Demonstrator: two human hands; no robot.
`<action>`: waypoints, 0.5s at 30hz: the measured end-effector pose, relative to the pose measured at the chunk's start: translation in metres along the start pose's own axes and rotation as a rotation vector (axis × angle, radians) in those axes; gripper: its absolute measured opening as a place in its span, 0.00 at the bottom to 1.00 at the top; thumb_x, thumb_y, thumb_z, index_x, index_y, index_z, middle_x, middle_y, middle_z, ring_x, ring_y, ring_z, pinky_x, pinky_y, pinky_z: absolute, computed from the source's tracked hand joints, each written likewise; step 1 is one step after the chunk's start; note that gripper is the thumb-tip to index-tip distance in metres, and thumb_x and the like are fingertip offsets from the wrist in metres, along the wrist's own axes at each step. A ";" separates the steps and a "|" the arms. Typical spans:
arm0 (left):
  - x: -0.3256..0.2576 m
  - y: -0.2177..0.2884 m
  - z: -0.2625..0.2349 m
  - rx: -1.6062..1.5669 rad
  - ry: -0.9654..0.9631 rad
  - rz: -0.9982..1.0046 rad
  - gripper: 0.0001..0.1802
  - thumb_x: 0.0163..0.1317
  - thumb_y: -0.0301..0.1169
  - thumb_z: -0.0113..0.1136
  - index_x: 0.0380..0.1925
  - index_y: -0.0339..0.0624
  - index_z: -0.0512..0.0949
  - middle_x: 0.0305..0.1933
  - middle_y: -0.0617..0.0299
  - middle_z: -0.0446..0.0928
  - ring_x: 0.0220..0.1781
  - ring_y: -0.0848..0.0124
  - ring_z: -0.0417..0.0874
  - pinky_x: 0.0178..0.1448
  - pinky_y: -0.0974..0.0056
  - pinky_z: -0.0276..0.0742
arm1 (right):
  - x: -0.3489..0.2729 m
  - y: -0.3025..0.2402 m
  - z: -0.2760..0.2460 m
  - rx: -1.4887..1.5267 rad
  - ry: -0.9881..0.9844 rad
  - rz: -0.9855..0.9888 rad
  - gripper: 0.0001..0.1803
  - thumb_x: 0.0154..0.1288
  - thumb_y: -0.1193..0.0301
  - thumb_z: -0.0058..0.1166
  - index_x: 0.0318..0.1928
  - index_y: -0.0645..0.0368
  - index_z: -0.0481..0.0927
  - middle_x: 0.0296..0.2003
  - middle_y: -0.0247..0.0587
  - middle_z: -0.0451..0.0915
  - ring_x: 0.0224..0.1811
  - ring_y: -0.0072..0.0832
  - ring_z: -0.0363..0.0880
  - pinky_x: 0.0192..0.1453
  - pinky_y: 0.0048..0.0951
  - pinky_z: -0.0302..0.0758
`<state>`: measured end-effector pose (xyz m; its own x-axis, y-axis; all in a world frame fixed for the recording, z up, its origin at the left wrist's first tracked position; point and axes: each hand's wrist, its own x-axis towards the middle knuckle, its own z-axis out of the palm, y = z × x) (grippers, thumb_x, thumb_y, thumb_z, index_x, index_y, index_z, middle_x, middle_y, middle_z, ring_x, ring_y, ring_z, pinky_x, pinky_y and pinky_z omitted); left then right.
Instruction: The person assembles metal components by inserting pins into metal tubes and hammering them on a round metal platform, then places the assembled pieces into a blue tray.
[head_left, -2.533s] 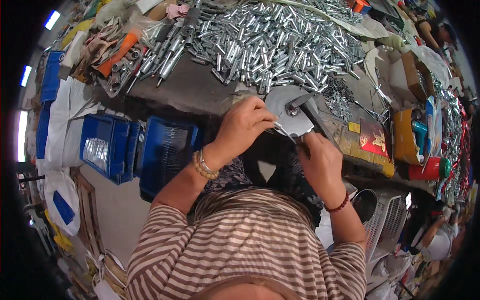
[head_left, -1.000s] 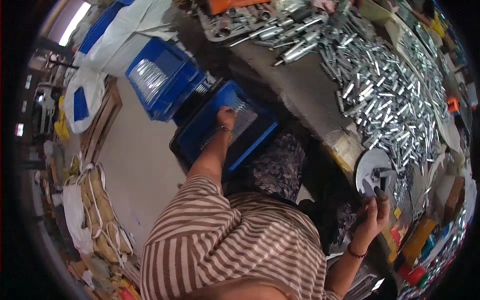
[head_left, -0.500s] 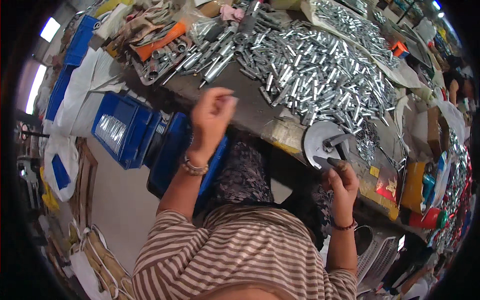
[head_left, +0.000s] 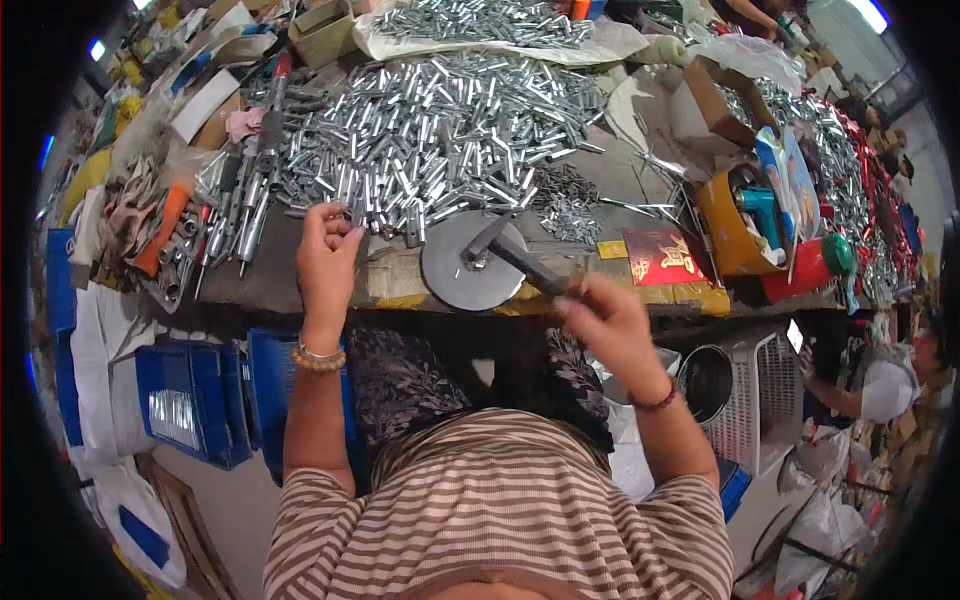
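Note:
My right hand [head_left: 612,322] grips the dark handle of a hammer [head_left: 535,270]. The hammer's head lies over a round grey metal disc [head_left: 450,265] at the bench's front edge. A small metal fitting [head_left: 475,262] stands at the middle of the disc, partly covered by the hammer head. At the near left edge of a big heap of short silvery metal tubes [head_left: 440,130], my left hand [head_left: 327,245] has its fingers curled toward the thumb. Whatever is between those fingertips, if anything, is too small to make out.
Long metal tools [head_left: 255,215] and a tray of sockets [head_left: 172,275] lie left. Small dark pins [head_left: 565,195], a red packet [head_left: 665,257] and a yellow container [head_left: 735,225] are right. Blue bins [head_left: 190,385] stand below left, a white basket [head_left: 745,395] below right.
The whole view has turned, so the bench now runs straight across. My left hand has moved from the bench edge to the tube heap. My right hand still holds the hammer over the disc.

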<state>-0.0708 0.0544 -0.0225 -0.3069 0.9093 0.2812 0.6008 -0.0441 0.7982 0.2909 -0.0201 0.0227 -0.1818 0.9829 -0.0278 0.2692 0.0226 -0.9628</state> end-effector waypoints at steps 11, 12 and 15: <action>-0.047 0.069 -0.011 -0.189 -0.433 -0.014 0.20 0.62 0.21 0.68 0.55 0.43 0.80 0.37 0.65 0.82 0.36 0.78 0.77 0.44 0.69 0.77 | 0.107 0.056 -0.096 -1.372 0.362 -0.297 0.06 0.64 0.74 0.53 0.32 0.55 0.83 0.39 0.42 0.81 0.43 0.45 0.86 0.42 0.47 0.83; -0.048 0.072 -0.011 -0.126 -0.527 0.017 0.21 0.62 0.20 0.68 0.56 0.43 0.81 0.40 0.65 0.81 0.38 0.79 0.78 0.46 0.70 0.76 | 0.105 0.054 -0.097 -1.350 0.360 -0.361 0.05 0.63 0.74 0.54 0.30 0.56 0.82 0.38 0.42 0.80 0.43 0.44 0.85 0.42 0.46 0.83; -0.051 0.074 -0.008 -0.017 -0.600 0.156 0.21 0.63 0.19 0.66 0.56 0.45 0.83 0.43 0.64 0.81 0.40 0.75 0.80 0.48 0.69 0.77 | 0.097 0.043 -0.092 -1.315 0.366 -0.442 0.05 0.59 0.76 0.59 0.37 0.57 0.80 0.37 0.43 0.80 0.40 0.44 0.84 0.43 0.41 0.83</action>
<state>-0.0163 0.0013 0.0267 0.2547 0.9657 0.0506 0.5922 -0.1971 0.7813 0.3716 0.0930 0.0035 -0.2848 0.8373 0.4667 0.9560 0.2838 0.0741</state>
